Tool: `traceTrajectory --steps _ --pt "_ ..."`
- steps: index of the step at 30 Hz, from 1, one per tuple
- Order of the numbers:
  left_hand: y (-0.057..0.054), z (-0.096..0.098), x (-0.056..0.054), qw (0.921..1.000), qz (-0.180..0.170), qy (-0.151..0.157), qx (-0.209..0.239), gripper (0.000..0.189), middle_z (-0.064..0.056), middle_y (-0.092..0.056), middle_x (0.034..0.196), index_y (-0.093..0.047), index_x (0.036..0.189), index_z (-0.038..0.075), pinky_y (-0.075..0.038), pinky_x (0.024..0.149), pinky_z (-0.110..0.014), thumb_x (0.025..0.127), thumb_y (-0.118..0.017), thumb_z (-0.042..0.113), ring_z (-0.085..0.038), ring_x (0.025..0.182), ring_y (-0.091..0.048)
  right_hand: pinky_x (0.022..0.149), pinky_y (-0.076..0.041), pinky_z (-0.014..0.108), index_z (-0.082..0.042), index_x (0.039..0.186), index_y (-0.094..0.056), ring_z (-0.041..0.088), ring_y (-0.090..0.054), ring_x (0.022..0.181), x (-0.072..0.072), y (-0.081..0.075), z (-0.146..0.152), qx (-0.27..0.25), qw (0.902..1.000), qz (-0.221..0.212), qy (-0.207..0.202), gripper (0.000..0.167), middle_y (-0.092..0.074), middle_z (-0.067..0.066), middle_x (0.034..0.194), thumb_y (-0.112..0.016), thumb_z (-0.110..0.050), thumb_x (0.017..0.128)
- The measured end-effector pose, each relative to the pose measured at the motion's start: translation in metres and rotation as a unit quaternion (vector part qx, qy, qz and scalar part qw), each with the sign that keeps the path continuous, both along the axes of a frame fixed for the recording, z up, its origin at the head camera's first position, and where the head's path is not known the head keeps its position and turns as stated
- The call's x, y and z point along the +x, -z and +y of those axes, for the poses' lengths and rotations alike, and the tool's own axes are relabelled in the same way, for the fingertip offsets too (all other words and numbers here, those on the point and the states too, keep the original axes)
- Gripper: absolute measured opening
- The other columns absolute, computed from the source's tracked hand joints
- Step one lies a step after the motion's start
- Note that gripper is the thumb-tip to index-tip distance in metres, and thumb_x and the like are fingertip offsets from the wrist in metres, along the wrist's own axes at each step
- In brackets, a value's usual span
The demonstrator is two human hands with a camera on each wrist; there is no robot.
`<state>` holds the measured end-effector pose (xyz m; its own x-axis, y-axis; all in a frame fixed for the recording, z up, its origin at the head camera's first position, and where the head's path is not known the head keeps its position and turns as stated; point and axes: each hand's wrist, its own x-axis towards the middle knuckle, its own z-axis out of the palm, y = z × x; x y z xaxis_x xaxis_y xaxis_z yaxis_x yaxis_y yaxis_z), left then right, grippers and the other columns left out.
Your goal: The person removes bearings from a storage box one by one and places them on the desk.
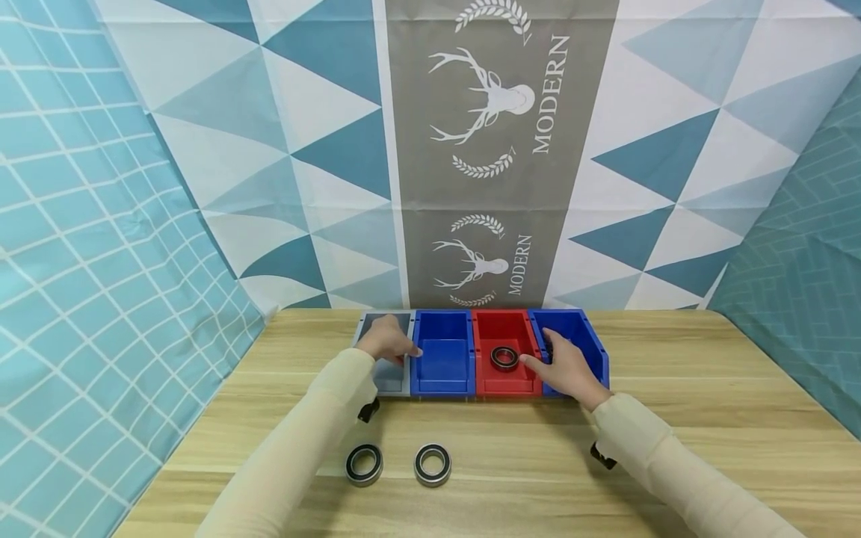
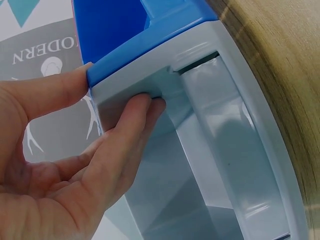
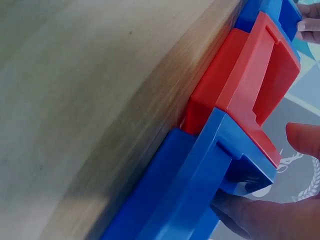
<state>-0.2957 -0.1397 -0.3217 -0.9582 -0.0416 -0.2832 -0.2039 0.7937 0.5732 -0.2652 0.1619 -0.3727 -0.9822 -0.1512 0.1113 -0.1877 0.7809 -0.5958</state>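
Note:
In the head view my left hand [image 1: 389,340] is at the grey bin [image 1: 397,382], left end of a joined row. The left wrist view shows its thumb [image 2: 75,87] at the rim beside the neighbouring blue bin [image 2: 112,30], fingers [image 2: 132,117] inside the grey bin, pinching the side walls between. My right hand [image 1: 568,368] reaches into the right-end blue bin [image 1: 592,347], thumb spread apart over the red bin [image 1: 498,325]. A dark thing shows partly under its fingers. A ball bearing [image 1: 504,358] lies in the red bin, near that thumb.
Two more bearings, one on the left [image 1: 364,465] and another to its right [image 1: 433,465], lie on the wooden table [image 1: 511,478] in front of the bins. A patterned cloth [image 1: 323,149] hangs behind, with blue tiled cloth [image 1: 81,246] along the left.

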Motion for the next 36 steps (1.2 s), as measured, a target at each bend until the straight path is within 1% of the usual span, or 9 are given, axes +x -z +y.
traceTrajectory --steps 4,7,11,14,19,23,28,31,36 --pt "-0.004 -0.003 0.001 1.0 0.001 -0.005 -0.007 0.053 -0.021 -0.063 0.112 -0.053 0.118 -0.01 -0.059 0.076 -0.032 0.08 -0.078 0.017 -0.019 0.073 -0.072 0.105 -0.041 0.057 0.011 0.144 -0.028 0.048 -0.042 0.132 -0.004 0.003 -0.001 -0.019 0.9994 -0.027 0.007 0.073 -0.039 0.033 0.145 -0.058 -0.033 0.094" --pt "-0.005 -0.006 0.003 0.9999 0.007 -0.007 -0.012 0.049 -0.021 -0.063 0.108 -0.054 0.115 -0.009 -0.059 0.074 -0.031 0.08 -0.077 0.016 -0.02 0.073 -0.071 0.106 -0.04 0.057 0.01 0.144 -0.031 0.048 -0.041 0.132 -0.007 0.004 -0.004 -0.03 0.9988 -0.037 0.01 0.072 -0.04 0.032 0.145 -0.057 -0.035 0.094" --pt "-0.002 -0.007 0.005 0.9999 0.014 0.001 -0.004 0.047 -0.02 -0.064 0.104 -0.056 0.112 -0.01 -0.059 0.07 -0.03 0.079 -0.078 0.015 -0.019 0.07 -0.07 0.107 -0.038 0.058 0.01 0.143 -0.033 0.048 -0.039 0.134 -0.006 0.006 -0.006 -0.038 0.9978 -0.052 0.02 0.067 -0.039 0.032 0.145 -0.057 -0.03 0.094" --pt "0.002 -0.007 0.007 0.9998 0.016 0.003 -0.007 0.043 -0.018 -0.065 0.097 -0.058 0.108 -0.009 -0.059 0.07 -0.031 0.079 -0.078 0.016 -0.018 0.068 -0.069 0.108 -0.037 0.058 0.01 0.144 -0.032 0.048 -0.036 0.136 -0.004 0.01 -0.006 -0.043 0.997 -0.061 0.02 0.064 -0.037 0.031 0.147 -0.054 -0.026 0.096" --pt "0.001 -0.006 0.009 0.9994 0.025 0.004 -0.024 0.036 -0.016 -0.066 0.091 -0.06 0.1 -0.007 -0.059 0.071 -0.031 0.08 -0.077 0.017 -0.018 0.066 -0.07 0.109 -0.037 0.057 0.01 0.144 -0.032 0.047 -0.036 0.136 -0.004 0.009 -0.008 -0.055 0.9968 -0.056 0.014 0.06 -0.038 0.03 0.147 -0.051 -0.023 0.098" --pt "-0.001 -0.004 0.009 0.9992 0.024 0.0 -0.033 0.037 -0.017 -0.066 0.093 -0.06 0.102 -0.007 -0.059 0.071 -0.031 0.08 -0.077 0.017 -0.018 0.066 -0.07 0.109 -0.037 0.056 0.011 0.144 -0.031 0.047 -0.037 0.136 -0.003 0.008 -0.009 -0.062 0.9967 -0.051 0.014 0.06 -0.038 0.031 0.147 -0.05 -0.022 0.098" --pt "0.0 0.0 0.01 0.9993 0.019 -0.001 -0.032 0.041 -0.018 -0.066 0.094 -0.059 0.105 -0.008 -0.059 0.071 -0.032 0.079 -0.077 0.017 -0.018 0.065 -0.07 0.109 -0.036 0.057 0.013 0.143 -0.029 0.049 -0.035 0.136 0.001 0.012 -0.005 -0.061 0.9969 -0.048 0.014 0.06 -0.036 0.033 0.147 -0.049 -0.022 0.099" --pt "0.001 0.003 0.01 0.9994 0.022 0.0 -0.026 0.038 -0.017 -0.065 0.091 -0.059 0.102 -0.008 -0.059 0.07 -0.032 0.079 -0.078 0.016 -0.018 0.064 -0.069 0.109 -0.036 0.057 0.013 0.144 -0.029 0.048 -0.035 0.137 0.002 0.013 -0.002 -0.064 0.9967 -0.048 0.017 0.061 -0.036 0.032 0.147 -0.049 -0.022 0.099" --pt "0.001 0.005 0.01 0.999 0.031 0.007 -0.031 0.032 -0.015 -0.066 0.086 -0.062 0.096 -0.006 -0.059 0.073 -0.034 0.08 -0.077 0.017 -0.019 0.064 -0.07 0.11 -0.036 0.057 0.013 0.144 -0.03 0.048 -0.035 0.137 0.003 0.013 0.0 -0.072 0.9961 -0.047 0.02 0.061 -0.036 0.032 0.147 -0.05 -0.023 0.098"
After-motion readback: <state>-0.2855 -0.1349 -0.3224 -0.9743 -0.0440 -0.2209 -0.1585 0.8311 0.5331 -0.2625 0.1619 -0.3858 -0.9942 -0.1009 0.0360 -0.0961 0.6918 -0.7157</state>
